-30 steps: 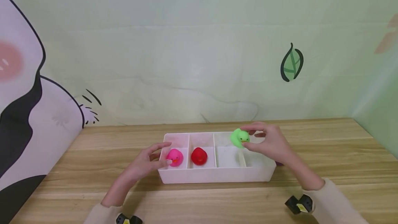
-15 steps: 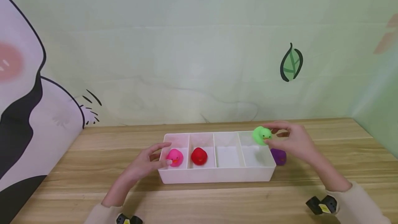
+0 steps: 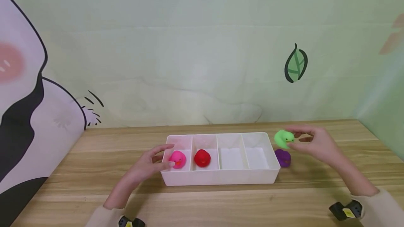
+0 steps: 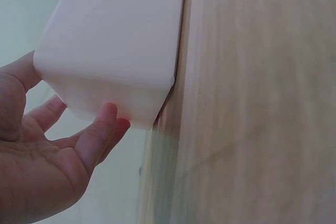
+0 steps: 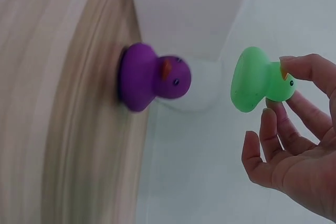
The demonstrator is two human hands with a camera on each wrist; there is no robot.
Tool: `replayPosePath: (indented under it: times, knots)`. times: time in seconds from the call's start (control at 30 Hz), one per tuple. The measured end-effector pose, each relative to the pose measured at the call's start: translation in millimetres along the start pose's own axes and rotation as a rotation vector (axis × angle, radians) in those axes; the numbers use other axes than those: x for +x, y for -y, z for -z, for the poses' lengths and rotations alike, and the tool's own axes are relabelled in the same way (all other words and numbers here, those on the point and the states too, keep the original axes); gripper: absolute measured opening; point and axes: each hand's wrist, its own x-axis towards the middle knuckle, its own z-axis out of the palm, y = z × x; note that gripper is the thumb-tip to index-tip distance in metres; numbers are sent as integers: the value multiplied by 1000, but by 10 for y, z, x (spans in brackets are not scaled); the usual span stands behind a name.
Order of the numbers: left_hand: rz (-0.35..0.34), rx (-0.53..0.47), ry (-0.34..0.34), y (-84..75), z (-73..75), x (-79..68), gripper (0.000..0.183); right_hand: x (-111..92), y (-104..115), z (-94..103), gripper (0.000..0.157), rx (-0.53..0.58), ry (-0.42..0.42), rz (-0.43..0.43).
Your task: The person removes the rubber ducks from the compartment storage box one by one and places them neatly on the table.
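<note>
In the head view my right hand [image 3: 317, 144] pinches a green rubber duck [image 3: 281, 138] by its head, held in the air past the box's right end. Under it, a purple rubber duck [image 3: 283, 158] stands on the table beside that end; the right wrist view shows a gap between the two ducks. My left hand [image 3: 148, 161] grips the left end of the white divided box [image 3: 217, 178], thumb and index finger over the rim, other fingers [image 4: 97, 137] against the end wall. A pink rubber duck [image 3: 179, 158] and a red one [image 3: 202, 158] sit in the two leftmost compartments.
The wooden table [image 3: 202, 204] carries the box near its back. Behind it hangs a pale green printed backdrop [image 3: 202, 66], which also closes off the right side. Thin dividers part the box into several compartments.
My right hand has carried the green duck rightward from above the box to beyond its right end, uncovering the purple duck. The left hand and the box have stayed in place.
</note>
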Motion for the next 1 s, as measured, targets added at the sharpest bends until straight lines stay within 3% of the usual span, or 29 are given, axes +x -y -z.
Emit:
replayPosePath:
  times: [0.43, 1.0]
  knots:
    - [2, -7, 0, 16, 8, 11, 58, -96, -271, 136, 40, -60, 14, -21]
    - [3, -9, -3, 16, 6, 11, 58, -163, -573, 226, 41, -90, 104, 35]
